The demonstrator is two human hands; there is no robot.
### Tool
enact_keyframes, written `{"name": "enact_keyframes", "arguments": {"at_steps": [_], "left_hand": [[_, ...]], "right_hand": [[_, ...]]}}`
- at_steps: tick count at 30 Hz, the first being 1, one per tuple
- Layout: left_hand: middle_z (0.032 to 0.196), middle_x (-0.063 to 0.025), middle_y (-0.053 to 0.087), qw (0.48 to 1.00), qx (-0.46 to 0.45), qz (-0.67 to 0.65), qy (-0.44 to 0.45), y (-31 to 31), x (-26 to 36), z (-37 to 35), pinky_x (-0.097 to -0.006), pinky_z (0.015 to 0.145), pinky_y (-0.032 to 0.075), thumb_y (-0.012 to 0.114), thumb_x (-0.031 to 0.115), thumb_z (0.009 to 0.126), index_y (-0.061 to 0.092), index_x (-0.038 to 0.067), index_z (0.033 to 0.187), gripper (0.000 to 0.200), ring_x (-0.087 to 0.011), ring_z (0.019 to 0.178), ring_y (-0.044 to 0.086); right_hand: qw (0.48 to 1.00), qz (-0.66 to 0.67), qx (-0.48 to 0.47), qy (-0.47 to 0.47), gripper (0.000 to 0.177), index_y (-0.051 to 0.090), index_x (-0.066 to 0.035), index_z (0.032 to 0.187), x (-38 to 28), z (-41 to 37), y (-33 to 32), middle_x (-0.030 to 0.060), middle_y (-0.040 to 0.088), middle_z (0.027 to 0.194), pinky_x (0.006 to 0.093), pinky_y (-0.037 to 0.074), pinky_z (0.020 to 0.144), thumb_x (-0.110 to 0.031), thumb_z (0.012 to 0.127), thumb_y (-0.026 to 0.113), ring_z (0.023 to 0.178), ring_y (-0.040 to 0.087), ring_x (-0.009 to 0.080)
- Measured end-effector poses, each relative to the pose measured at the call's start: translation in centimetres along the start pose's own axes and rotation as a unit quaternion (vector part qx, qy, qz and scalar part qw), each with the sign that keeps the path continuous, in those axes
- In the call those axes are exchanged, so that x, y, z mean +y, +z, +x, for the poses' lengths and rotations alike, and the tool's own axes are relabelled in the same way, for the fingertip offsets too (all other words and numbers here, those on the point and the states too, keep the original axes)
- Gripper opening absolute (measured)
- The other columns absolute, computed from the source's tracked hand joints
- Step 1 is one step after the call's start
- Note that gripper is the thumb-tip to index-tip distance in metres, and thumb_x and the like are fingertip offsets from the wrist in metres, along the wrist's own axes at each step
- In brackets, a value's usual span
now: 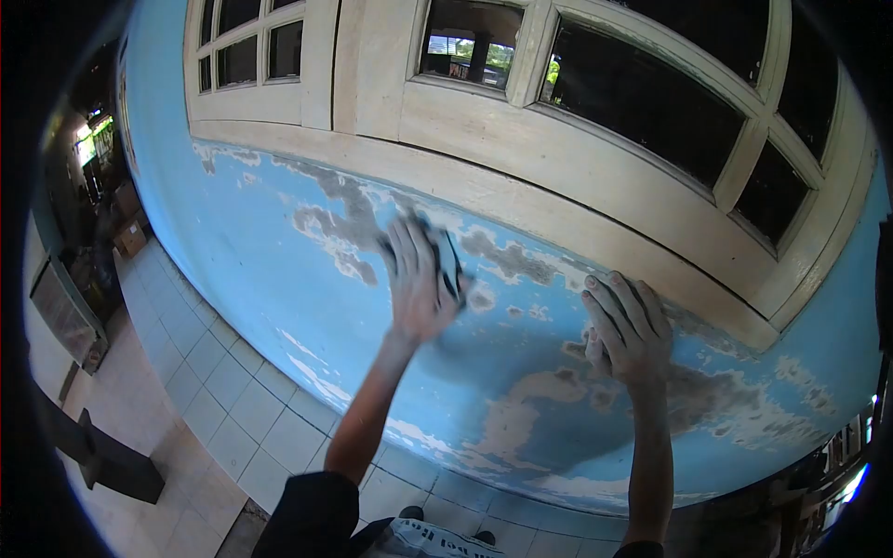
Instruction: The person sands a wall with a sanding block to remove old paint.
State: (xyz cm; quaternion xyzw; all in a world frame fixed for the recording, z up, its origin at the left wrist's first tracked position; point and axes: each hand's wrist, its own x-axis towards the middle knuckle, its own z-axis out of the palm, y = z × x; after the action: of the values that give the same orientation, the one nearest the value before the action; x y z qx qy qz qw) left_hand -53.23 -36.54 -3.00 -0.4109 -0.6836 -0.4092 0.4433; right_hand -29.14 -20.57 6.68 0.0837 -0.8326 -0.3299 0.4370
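Dust covers my left hand (423,284), which is pressed to the blue wall (251,237) below the window, its fingers closed over a dark, flat pad (448,260) blurred by motion. Farther right, my right hand (628,325) lies on the wall with its palm down, just under the window frame (558,219); its fingers are stretched out and dusty. Grey and whitish bare patches (516,260) show around both hands where paint is gone.
Glass panes (642,102) sit in the cream frame above. White floor tiles (223,381) run along the wall's foot. At the left are cardboard boxes (130,238), a leaning panel (67,307) and a dark wooden piece (112,460).
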Motion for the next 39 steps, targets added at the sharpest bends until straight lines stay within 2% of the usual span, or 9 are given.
{"name": "enact_keyframes", "arguments": {"at_steps": [3,10,13,17,20,27,31,34,39], "left_hand": [[0.144,-0.0405,0.001,1.0,0.0,0.01,-0.004,1.2,0.0,-3.0,-0.0607,0.108,-0.002,0.047,0.052,0.088,0.003,-0.013,0.141,0.095,-0.052,0.136,-0.002],[0.144,-0.0401,-0.001,0.993,0.09,-0.047,-0.053,-2.7,1.1,7.7,-0.0595,0.108,-0.002,0.044,0.049,0.09,0.002,-0.013,0.141,0.09,-0.0503,0.137,-0.001],[0.147,-0.0358,-0.005,1.0,0.002,-0.002,-0.014,0.4,1.5,-0.8,-0.0561,0.11,0.0,0.041,0.045,0.092,0.002,-0.012,0.142,0.085,-0.0466,0.139,0.0],[0.148,-0.0341,-0.005,0.999,-0.003,0.004,-0.035,-0.7,1.6,0.0,-0.0538,0.111,0.001,0.036,0.042,0.095,0.002,-0.011,0.142,0.079,-0.0449,0.139,0.001],[0.146,-0.0378,0.001,0.992,0.073,-0.057,-0.085,-2.8,1.0,5.8,-0.0549,0.11,0.0,0.033,0.041,0.096,0.006,-0.01,0.143,0.074,-0.0503,0.137,-0.001],[0.146,-0.0368,-0.001,0.995,-0.045,-0.051,-0.077,-0.5,1.6,-3.4,-0.0594,0.108,0.0,0.033,0.04,0.097,0.004,-0.014,0.141,0.075,-0.0499,0.137,-0.003],[0.146,-0.0371,-0.005,0.988,0.082,-0.071,-0.112,-2.3,0.3,4.8,-0.0614,0.107,-0.002,0.036,0.036,0.096,0.003,-0.014,0.141,0.075,-0.051,0.137,-0.003],[0.146,-0.0375,-0.003,0.992,0.086,-0.049,-0.082,-2.0,0.6,5.6,-0.0629,0.107,-0.003,0.036,0.033,0.095,0.002,-0.013,0.141,0.073,-0.0523,0.136,-0.003],[0.141,-0.0443,0.003,0.995,-0.073,-0.057,-0.045,1.0,4.2,-4.9,-0.0653,0.105,0.0,0.034,0.032,0.096,0.003,-0.018,0.137,0.072,-0.0549,0.135,0.002]], "right_hand": [[1.0,-0.006,0.001,0.006,0.036,0.067,-0.013,0.106,-0.1,0.3,-0.2,-0.001,0.064,0.115,0.0391,0.039,0.105,-0.016,0.078,0.044,0.115,0.054,0.0175],[1.0,-0.003,-0.007,0.012,0.035,0.068,-0.014,0.105,0.0,0.1,-0.1,-0.0017,0.064,0.115,0.0393,0.038,0.105,-0.018,0.079,0.044,0.115,0.054,0.0169],[1.0,-0.003,-0.009,0.01,0.035,0.069,-0.014,0.103,-0.1,0.2,-0.2,-0.0018,0.065,0.115,0.0393,0.039,0.104,-0.019,0.08,0.044,0.115,0.054,0.0169],[1.0,0.007,-0.008,0.004,0.035,0.068,-0.014,0.104,0.1,0.1,-0.3,-0.002,0.065,0.115,0.0391,0.038,0.105,-0.019,0.08,0.043,0.116,0.054,0.0169],[1.0,0.015,-0.008,0.014,0.035,0.068,-0.014,0.104,0.0,0.1,-0.1,-0.0022,0.064,0.115,0.0389,0.037,0.105,-0.019,0.08,0.043,0.116,0.053,0.0166],[1.0,0.003,-0.004,0.009,0.036,0.067,-0.014,0.106,0.1,0.1,-0.1,-0.0022,0.064,0.116,0.0387,0.036,0.106,-0.019,0.08,0.043,0.118,0.052,0.0162],[1.0,0.003,-0.009,0.007,0.036,0.067,-0.014,0.106,0.1,-0.1,-0.1,-0.0025,0.064,0.116,0.0388,0.036,0.106,-0.02,0.08,0.042,0.118,0.052,0.0161],[1.0,0.006,-0.006,0.01,0.035,0.067,-0.014,0.105,0.0,0.1,-0.1,-0.0029,0.064,0.115,0.0388,0.036,0.106,-0.019,0.08,0.042,0.117,0.052,0.0162],[1.0,0.006,-0.003,0.01,0.034,0.067,-0.014,0.103,0.1,0.1,0.0,-0.0031,0.065,0.114,0.0387,0.036,0.106,-0.019,0.081,0.042,0.116,0.053,0.0162]]}}
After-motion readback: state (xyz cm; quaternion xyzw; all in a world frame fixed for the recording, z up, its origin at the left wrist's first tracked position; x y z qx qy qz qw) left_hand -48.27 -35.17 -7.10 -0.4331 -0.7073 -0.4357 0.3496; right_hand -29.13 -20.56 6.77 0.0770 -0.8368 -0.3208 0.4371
